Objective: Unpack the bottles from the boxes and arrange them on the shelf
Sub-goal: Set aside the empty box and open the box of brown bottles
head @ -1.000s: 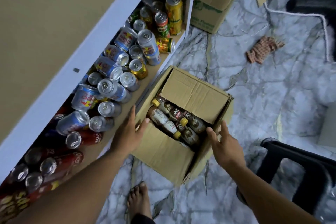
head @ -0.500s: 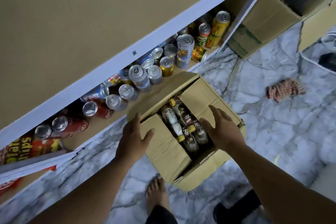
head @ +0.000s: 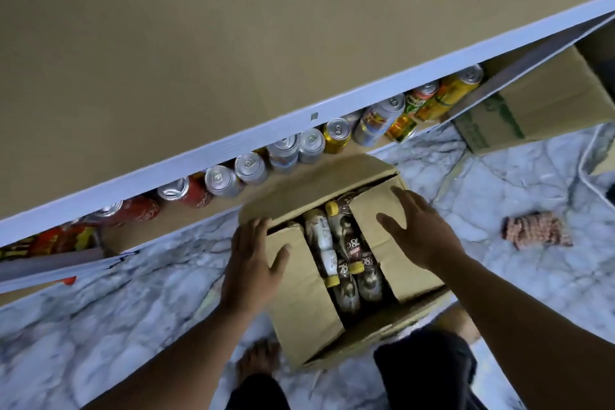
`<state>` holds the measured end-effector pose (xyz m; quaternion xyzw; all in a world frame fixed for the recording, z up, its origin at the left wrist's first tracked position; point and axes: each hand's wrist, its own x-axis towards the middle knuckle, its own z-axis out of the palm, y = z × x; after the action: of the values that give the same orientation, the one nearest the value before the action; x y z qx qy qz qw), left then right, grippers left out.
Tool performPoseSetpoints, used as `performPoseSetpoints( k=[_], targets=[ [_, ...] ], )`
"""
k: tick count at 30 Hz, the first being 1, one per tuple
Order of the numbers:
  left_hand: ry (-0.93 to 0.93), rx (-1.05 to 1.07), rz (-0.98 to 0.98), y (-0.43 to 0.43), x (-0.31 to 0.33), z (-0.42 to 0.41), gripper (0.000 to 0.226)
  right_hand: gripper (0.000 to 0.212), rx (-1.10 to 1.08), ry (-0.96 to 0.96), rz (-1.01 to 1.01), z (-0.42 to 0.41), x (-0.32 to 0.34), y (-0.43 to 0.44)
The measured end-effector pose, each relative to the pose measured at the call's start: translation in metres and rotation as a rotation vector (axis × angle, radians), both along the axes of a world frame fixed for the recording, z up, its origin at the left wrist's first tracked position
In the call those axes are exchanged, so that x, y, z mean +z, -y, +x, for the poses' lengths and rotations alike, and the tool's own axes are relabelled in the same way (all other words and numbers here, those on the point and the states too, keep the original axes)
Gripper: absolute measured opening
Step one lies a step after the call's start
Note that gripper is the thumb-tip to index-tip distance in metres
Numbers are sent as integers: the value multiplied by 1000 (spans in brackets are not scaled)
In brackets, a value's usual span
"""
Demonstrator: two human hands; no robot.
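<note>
View from above, looking down past a person's two bare forearms. A tan shelf board with a white front edge (head: 199, 158) runs diagonally from near left to far right. Beneath it, a row of red, silver and gold drink cans (head: 249, 168) stands on a lower shelf.

Left of centre, the left hand (head: 253, 260) lies flat on the left flap of a brown cardboard box (head: 306, 316), fingers straight and thumb spread, gripping nothing. The box sits on a grey-white marble floor (head: 100, 309), just beside the lower shelf. In the gap between its two flaps lie brown and cream plastic bottles with yellow caps (head: 342, 253), packed closely together.

The right hand (head: 422, 236) rests palm down on the right flap, fingers splayed and straight, also holding nothing.

At the far right stands a second cardboard box with green print (head: 539, 103). Nearer, a reddish-brown woven bundle (head: 535, 233) lies on the floor, well apart from the box.
</note>
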<state>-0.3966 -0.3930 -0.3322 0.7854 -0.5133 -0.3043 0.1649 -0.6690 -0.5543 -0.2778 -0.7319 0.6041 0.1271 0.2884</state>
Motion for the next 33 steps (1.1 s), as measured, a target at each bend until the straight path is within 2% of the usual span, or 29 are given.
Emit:
performPoseSetpoints(
  k=[2, 5, 10, 14, 19, 22, 25, 28, 31, 33],
  targets=[
    [63, -13, -73, 1, -3, -5, 63, 71, 77, 30, -25, 4, 1, 4],
    [139, -26, -152, 4, -4, -12, 56, 70, 194, 53, -13, 10, -4, 9],
    [278, 9, -133, 1, -6, -28, 64, 79, 335, 82, -2, 19, -30, 27],
    [340, 33, -91, 2, -10, -47, 75, 77, 546, 142, -185, 7, -54, 37],
    [357, 166, 26, 19, -9, -64, 86, 76, 517, 315, -268, 1, -58, 45],
    [355, 255, 28, 29, 6, -74, 94, 76, 481, 378, -239, 3, -46, 47],
    [303, 298, 2, 29, 30, -76, 89, 65, 496, 429, -156, -3, -29, 48],
    [254, 239, 26, 18, 46, -70, 81, 59, 523, 453, -80, -15, -15, 52],
    [206, 208, 27, 3, 53, -67, 74, 66, 447, 441, -19, -24, 2, 53],
    [199, 227, 41, -3, 59, -72, 79, 77, 427, 354, 17, -30, 8, 54]
  ],
)
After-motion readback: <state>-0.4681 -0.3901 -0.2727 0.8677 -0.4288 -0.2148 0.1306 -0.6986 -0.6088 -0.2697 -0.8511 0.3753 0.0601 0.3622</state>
